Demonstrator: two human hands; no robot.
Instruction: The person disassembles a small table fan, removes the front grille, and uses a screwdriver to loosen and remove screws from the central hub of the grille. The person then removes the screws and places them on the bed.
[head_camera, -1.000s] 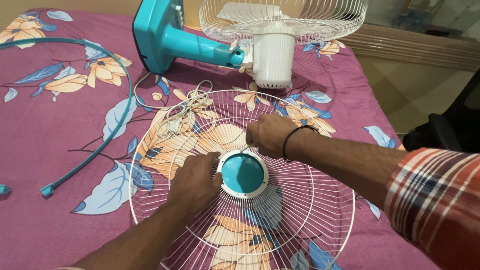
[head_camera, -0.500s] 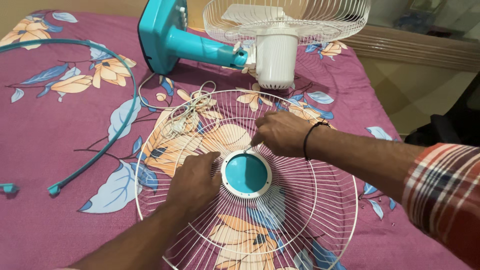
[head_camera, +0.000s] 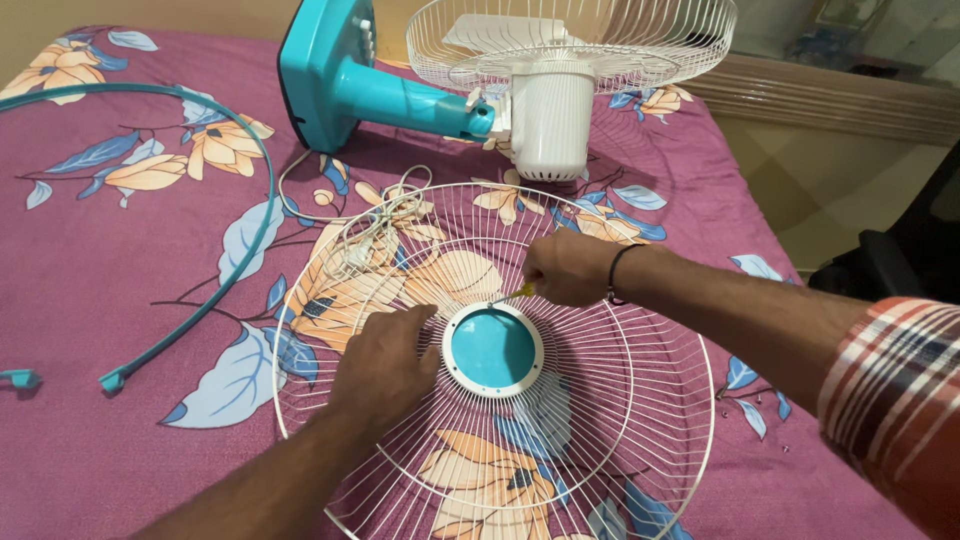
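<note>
Left hand (head_camera: 385, 360) fingers together, flat on white fan grille (head_camera: 640, 400), right hand (head_camera: 565, 268) fingers clamped on small screwdriver (head_camera: 512, 295) — by teal hub (head_camera: 492, 348)

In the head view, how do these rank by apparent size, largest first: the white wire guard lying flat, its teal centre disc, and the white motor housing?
1. White wire guard, clearly largest.
2. White motor housing.
3. Teal centre disc; it lies nearer the camera, so its rank against the housing is unsure.
</note>
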